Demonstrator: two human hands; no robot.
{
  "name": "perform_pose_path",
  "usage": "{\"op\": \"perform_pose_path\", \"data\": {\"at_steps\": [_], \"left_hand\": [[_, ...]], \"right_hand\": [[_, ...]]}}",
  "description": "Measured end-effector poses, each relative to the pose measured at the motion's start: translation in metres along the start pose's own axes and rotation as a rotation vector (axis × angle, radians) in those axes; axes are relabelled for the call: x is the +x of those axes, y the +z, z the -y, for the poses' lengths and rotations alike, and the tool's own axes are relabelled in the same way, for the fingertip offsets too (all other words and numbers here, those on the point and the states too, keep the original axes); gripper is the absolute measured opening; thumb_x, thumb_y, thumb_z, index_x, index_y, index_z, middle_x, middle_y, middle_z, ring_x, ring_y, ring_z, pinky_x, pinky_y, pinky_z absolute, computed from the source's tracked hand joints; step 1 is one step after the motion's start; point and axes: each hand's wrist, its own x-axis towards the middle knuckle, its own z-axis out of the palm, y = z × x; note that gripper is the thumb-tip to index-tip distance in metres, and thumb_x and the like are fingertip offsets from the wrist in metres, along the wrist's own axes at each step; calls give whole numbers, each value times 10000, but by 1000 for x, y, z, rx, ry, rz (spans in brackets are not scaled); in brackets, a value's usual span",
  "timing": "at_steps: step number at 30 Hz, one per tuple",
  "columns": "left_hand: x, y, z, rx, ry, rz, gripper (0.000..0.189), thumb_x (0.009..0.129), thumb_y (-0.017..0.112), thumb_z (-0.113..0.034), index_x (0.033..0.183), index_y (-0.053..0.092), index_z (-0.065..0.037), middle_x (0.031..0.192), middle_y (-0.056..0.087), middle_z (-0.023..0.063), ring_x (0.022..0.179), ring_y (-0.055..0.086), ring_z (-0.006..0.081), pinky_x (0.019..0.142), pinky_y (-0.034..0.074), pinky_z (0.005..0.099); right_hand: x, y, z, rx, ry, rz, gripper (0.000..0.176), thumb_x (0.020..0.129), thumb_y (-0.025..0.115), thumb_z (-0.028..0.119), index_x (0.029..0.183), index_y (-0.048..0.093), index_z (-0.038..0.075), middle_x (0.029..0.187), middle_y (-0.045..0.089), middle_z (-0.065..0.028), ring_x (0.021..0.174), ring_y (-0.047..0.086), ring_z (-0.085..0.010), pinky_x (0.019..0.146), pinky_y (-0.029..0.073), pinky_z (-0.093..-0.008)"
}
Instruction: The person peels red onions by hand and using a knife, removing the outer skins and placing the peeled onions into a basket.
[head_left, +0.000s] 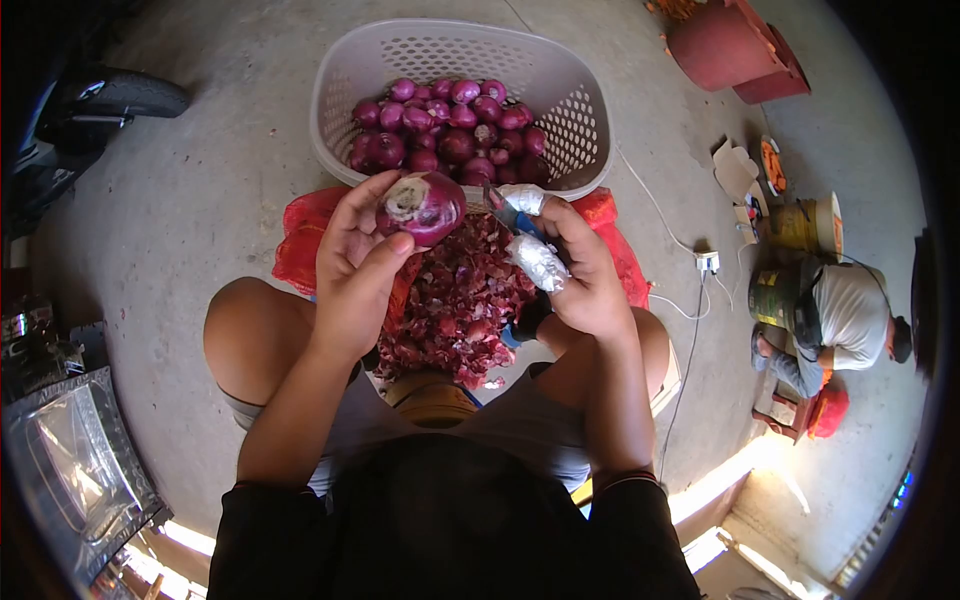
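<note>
A large red onion (424,209) with its pale root end facing up is held in my left hand (362,265), between fingers and thumb. My right hand (588,268), with foil wrapped round its thumb and a finger, grips a small knife (526,226) with a blue handle. The short blade points up and left, a little to the right of the onion. Beneath both hands lies a heap of dark red onion skins (465,300). Beyond them a grey perforated basket (345,82) holds several purple onions (457,147).
Red mesh (305,235) lies on both sides of the skins. A white cable runs over the floor to a socket block (707,262) on the right. Another person (850,315) sits farther right near buckets. Red tubs (725,45) stand at the top right.
</note>
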Motion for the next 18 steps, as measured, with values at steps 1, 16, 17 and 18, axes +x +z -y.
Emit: {"op": "perform_pose_path", "data": {"at_steps": [1, 16, 17, 18], "left_hand": [[1, -1, 2, 38, 27, -15, 517, 827, 580, 7, 1302, 378, 14, 1250, 491, 132, 1144, 502, 210, 960, 431, 355], [2, -1, 5, 114, 7, -9, 550, 808, 643, 10, 1304, 405, 30, 1213, 522, 125, 1098, 524, 176, 942, 425, 303], [1, -2, 5, 88, -19, -1, 538, 820, 639, -16, 1304, 408, 29, 1211, 525, 120, 1096, 523, 171, 941, 421, 300], [1, -3, 6, 63, -44, 6, 527, 832, 634, -42, 1304, 411, 29, 1209, 527, 115, 1094, 523, 167, 939, 417, 296]], "right_hand": [[1, 0, 2, 5, 8, 8, 374, 811, 606, 8, 1167, 493, 8, 1027, 600, -113, 926, 590, -177, 840, 447, -292], [-4, -4, -8, -122, -160, 112, 650, 640, 632, 7, 1254, 420, -11, 943, 642, -194, 854, 643, -361, 759, 495, -373], [-6, -4, -4, -147, -102, 136, 664, 632, 630, 5, 1260, 415, -9, 934, 642, -192, 853, 642, -362, 754, 496, -375], [-7, -3, 2, -170, -45, 160, 678, 624, 628, 3, 1266, 411, -6, 925, 643, -191, 852, 641, -363, 749, 497, -377]]}}
